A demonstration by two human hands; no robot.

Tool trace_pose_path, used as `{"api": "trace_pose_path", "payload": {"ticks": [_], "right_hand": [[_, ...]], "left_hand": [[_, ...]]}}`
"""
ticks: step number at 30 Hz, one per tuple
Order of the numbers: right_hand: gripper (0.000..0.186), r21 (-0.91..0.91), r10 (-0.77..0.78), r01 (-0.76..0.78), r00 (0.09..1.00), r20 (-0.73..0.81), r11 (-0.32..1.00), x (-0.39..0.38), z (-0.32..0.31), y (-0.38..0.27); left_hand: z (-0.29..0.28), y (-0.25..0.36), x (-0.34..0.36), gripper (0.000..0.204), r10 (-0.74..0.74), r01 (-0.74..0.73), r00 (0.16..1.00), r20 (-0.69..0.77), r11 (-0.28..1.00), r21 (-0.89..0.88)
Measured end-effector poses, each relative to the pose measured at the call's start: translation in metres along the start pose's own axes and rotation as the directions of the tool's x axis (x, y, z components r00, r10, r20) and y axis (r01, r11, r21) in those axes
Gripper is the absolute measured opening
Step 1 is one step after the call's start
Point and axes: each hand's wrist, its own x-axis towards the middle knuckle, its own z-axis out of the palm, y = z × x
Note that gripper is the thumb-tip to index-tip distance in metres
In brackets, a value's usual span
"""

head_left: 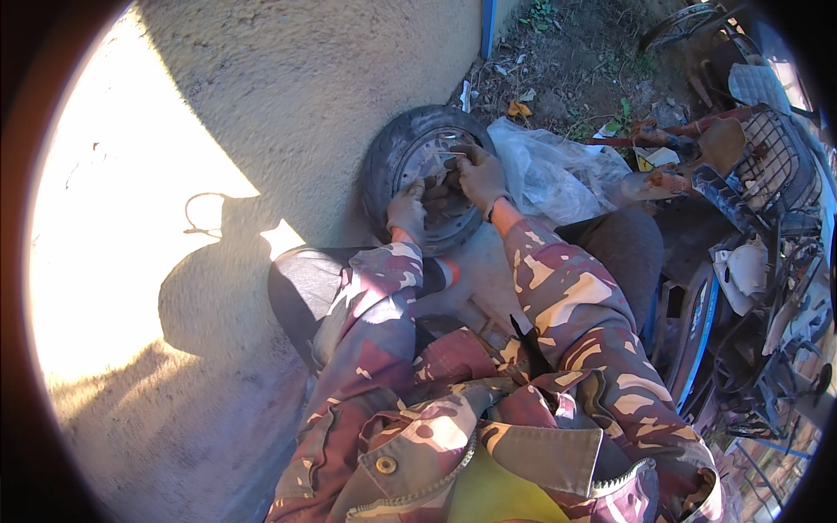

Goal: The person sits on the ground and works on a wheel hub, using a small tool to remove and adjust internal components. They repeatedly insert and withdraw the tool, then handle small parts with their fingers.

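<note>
In front of me a small wheel with a black tyre (380, 166) leans near the wall, its metal rim (417, 161) facing me. My left hand (406, 214), in a grey-brown glove with dark fingers, is at the lower middle of the wheel, fingers curled by the hub; what they hold, if anything, is hidden. Higher up on the right side of the wheel is my right hand (481, 181), gloved the same way. Its fingers are closed on a thin light rod (450, 154) that points left across the rim. The rod's exact kind is too small to make out.
A rough plastered wall (261, 105) rises on the left. Crumpled clear plastic (549, 170) lies right of the wheel. Scrap parts pile up along the right, with a wire basket (779, 157) and a broken white panel (743, 272). Soil with leaves (571, 83) lies beyond.
</note>
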Motion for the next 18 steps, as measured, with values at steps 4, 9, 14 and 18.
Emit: {"api": "trace_pose_path", "payload": {"ticks": [4,9,14,18], "right_hand": [[0.026,-0.075,0.053,-0.042,0.987,0.153,0.996,-0.054,-0.013,-0.022],[0.025,-0.278,-0.001,0.08,0.962,0.272,0.957,-0.144,-0.036,-0.064],[0.03,-0.581,-0.096,0.264,0.948,0.304,0.77,-0.216,-0.051,-0.097],[0.035,-0.659,0.031,0.217,0.939,0.343,0.72,-0.245,-0.059,-0.105]], "left_hand": [[0.006,0.003,-0.056,0.035,0.115,-0.115,0.993,0.016,0.993,-0.039],[0.015,-0.007,-0.135,0.036,0.122,-0.119,0.992,0.013,0.983,-0.141],[0.028,-0.006,-0.22,0.034,0.194,-0.156,0.976,-0.1,0.94,0.303],[0.019,0.013,-0.267,0.033,0.2,-0.195,0.976,-0.084,0.979,0.059]]}}
